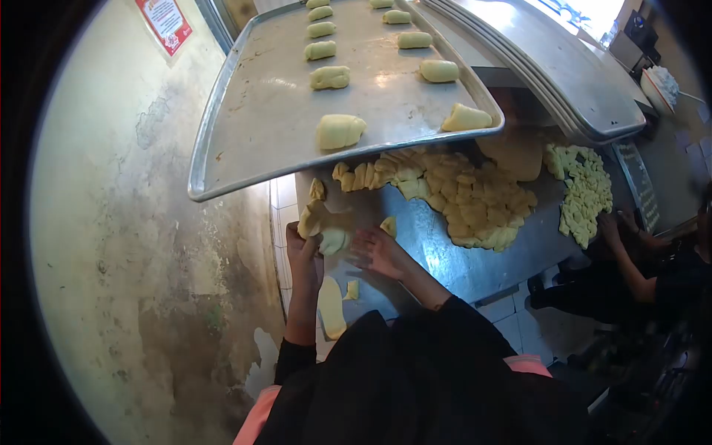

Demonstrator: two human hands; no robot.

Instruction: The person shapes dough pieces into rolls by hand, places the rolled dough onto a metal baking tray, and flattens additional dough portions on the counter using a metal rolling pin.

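My left hand point(302, 256) grips the edge of a piece of dough point(334, 242) above the metal worktable point(415, 222). To the right of that piece, my right hand point(380, 254) is open, its fingers apart. A small dough piece point(389, 225) lies just beyond the right fingers. Close by my left fingers is another dough lump point(311, 217), with a smaller one point(317, 190) behind it. Nearer my body, a long flattened dough strip point(331, 308) lies beside a small dough piece point(351, 290).
A large metal tray point(252, 111) with two rows of rolled dough point(341, 131) juts over the table. Behind my hands spreads a pile of cut dough point(475, 200). Stacked trays point(564, 67) stand right. A co-worker's hands point(612, 226) touch another dough heap point(582, 189). A stained wall point(170, 259) bounds the left.
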